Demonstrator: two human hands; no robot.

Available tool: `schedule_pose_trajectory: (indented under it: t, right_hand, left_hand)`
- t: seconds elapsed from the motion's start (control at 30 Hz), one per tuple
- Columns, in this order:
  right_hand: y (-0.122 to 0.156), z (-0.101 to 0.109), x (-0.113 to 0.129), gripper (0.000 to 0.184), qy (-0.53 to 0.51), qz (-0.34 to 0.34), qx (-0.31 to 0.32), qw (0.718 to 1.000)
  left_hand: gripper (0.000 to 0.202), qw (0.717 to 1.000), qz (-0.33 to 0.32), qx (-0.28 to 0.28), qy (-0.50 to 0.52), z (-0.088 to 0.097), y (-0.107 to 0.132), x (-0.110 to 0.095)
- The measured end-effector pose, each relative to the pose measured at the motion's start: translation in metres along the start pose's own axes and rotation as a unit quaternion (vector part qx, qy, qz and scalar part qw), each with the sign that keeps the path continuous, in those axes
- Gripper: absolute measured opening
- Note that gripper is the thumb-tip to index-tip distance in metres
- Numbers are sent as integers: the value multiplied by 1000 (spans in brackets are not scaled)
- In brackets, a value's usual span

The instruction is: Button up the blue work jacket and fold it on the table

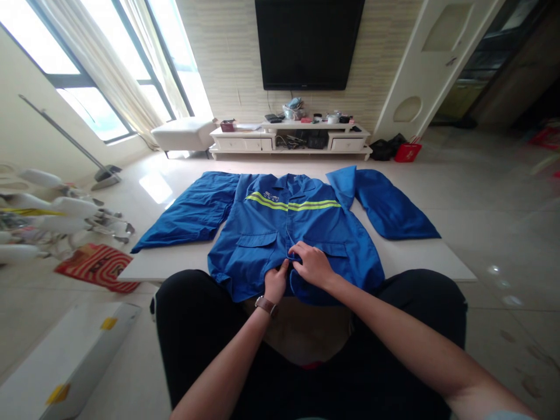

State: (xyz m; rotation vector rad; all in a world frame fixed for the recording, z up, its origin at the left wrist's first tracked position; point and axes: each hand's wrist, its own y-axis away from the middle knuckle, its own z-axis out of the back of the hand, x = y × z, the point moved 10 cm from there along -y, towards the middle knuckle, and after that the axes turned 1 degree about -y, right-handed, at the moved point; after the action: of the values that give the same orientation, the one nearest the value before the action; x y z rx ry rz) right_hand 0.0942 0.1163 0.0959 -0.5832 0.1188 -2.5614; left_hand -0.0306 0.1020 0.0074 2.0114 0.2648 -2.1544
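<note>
A blue work jacket [258, 219] with yellow-green reflective stripes lies spread front side up, collar away from me and sleeves out to both sides. My left hand [276, 281], with a watch on its wrist, grips the jacket's front opening near the bottom hem; its thumb shows on top and the other fingers are under the cloth. Just right of it, my right hand [311, 263] has its fingers curled on the front edge, pinching the fabric. Whether a button or other fastener is between the fingers is hidden.
The jacket rests on a white table [420, 256] in front of my knees. Left on the floor are a red patterned bag [94, 267] and a white box [70, 356]. A low TV cabinet [245, 143], a stool [184, 135] and a red bag [408, 151] stand farther back.
</note>
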Motion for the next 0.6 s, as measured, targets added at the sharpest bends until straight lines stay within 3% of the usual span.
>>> schedule_pose_trajectory:
  t: [0.3,0.5,0.6]
  right_hand:
    - [-4,-6,-16,17,-84,-41,-7,996]
    - [-7,-12,-13,21,-98,17,32,995]
    - [-6,-13,-12,22,-73,25,44,996]
  left_hand:
    - [41,1000,6,11,6,-4,0,17]
    - [58,997,78,21,6,-6,4,38]
    - [61,995,94,25,0,-6,6,39]
